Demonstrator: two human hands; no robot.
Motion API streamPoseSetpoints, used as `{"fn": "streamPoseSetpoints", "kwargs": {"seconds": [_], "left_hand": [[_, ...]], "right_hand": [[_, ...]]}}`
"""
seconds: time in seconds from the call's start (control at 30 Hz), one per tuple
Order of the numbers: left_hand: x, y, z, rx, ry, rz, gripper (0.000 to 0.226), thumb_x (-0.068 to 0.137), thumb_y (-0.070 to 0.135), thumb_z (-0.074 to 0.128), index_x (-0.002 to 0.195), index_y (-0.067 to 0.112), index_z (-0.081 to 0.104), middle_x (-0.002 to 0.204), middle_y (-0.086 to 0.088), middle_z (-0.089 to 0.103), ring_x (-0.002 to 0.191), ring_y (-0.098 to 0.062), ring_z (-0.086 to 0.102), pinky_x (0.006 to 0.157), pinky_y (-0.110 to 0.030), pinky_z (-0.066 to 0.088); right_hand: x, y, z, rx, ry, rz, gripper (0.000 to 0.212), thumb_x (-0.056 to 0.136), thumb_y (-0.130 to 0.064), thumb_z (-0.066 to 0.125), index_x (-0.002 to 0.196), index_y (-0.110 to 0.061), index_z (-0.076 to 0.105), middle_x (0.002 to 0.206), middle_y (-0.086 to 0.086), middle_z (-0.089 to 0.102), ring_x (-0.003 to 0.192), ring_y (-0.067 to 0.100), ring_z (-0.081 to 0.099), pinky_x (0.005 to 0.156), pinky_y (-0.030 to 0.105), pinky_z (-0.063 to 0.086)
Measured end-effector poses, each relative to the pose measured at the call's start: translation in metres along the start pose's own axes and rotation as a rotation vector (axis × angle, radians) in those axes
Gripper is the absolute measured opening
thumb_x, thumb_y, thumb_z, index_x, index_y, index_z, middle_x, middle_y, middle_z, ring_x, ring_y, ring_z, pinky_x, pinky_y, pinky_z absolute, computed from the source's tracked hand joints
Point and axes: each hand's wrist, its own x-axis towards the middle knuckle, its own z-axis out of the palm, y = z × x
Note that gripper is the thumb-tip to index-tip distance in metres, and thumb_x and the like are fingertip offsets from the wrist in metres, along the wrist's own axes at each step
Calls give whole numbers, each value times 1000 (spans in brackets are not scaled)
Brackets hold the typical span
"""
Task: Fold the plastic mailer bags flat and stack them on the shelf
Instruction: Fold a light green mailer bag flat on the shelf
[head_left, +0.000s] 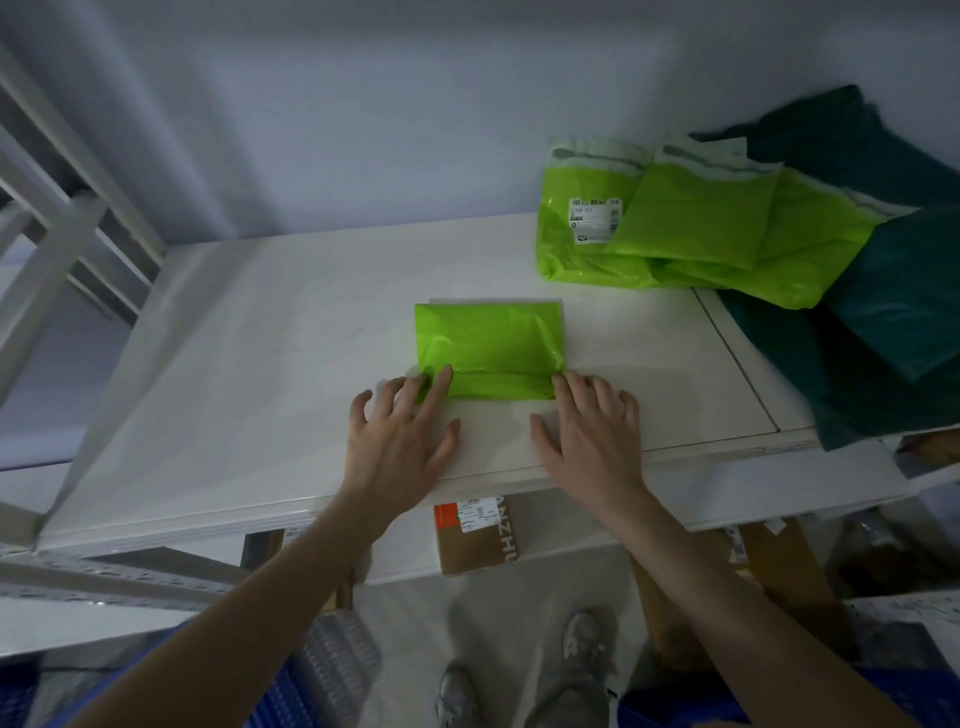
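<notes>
left hand (400, 441): flat, fingers straight, pressing folded green mailer bag (493, 345) left corner | right hand (589, 434): flat, fingers straight at right corner | bag mid-shelf (234, 364)

Setting: stockroom / parcel-packing area, not a home. Evidence: white metal shelving unit (291, 332) w/ slotted upright rails (98, 577) at left; pale plain wall behind. Pile of lime-green plastic mailer bags (691, 228) at right rear of shelf, one w/ printed barcode label (595, 221); dark teal poly bags (893, 312) heaped beside them. Cardboard carton (475, 540) w/ shipping sticker on lower tier, more brown boxes (779, 551) to its right. Blue plastic crates (291, 696) on floor below
</notes>
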Motion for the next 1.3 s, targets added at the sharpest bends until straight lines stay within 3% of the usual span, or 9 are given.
{"fn": "streamPoseSetpoints", "kwargs": {"seconds": [0.23,0.37,0.5,0.63,0.7,0.83,0.93,1.1,1.3], "left_hand": [[3,-6,-2,-144,15,-57,55,88,53,29,132,27,51,112,-4,56,109,-25,53,99,-48,33],[27,-4,-16,-272,111,-78,50,90,50,28,119,25,59,117,-4,52,113,-24,49,101,-46,31],[67,8,-20,-345,126,-62,57,91,45,18,125,17,54,132,-3,49,123,-23,45,100,-36,32],[93,14,-7,-264,-66,23,72,87,49,4,145,16,33,152,-2,31,139,-20,29,112,-36,22],[94,12,6,-232,-158,4,57,96,46,16,147,23,26,155,3,24,142,-16,22,114,-34,19],[94,13,7,-322,-209,-59,47,98,42,31,145,33,28,154,10,23,143,-12,17,113,-38,19],[97,13,1,-394,-239,-119,46,96,43,36,142,36,33,152,10,27,140,-14,22,110,-43,21],[92,14,8,-439,-218,-160,51,94,47,38,144,38,28,156,3,19,144,-17,13,114,-43,14],[92,13,9,-550,-208,-204,88,76,63,24,150,19,8,158,-6,11,146,-20,7,114,-41,8]], "right_hand": [[1,11,-4,64,2,78,61,81,-52,36,112,-4,60,116,8,60,109,29,47,89,47,42],[20,14,-23,364,47,121,71,82,-46,23,133,-1,44,127,15,50,117,31,44,94,44,40],[66,-1,-30,402,141,-30,61,89,-34,24,134,1,44,133,17,50,124,32,44,105,40,36],[102,-28,-15,313,-66,-211,70,87,-41,9,137,-5,43,144,10,43,134,25,38,110,45,30],[106,-32,-1,261,-131,-255,72,85,-41,6,133,-6,48,140,9,49,128,23,45,104,41,36],[101,-30,11,205,-55,-219,47,84,-31,34,110,-10,67,107,3,70,93,20,67,76,29,53],[101,-31,9,205,3,-182,46,80,-33,36,107,-14,68,103,1,70,91,20,68,73,29,53],[96,-29,6,206,-141,-72,56,89,-49,26,138,-26,41,141,7,43,131,28,38,104,51,30],[96,-31,2,356,-252,42,61,94,-48,38,148,-25,20,157,9,17,144,23,13,114,49,14]]}}
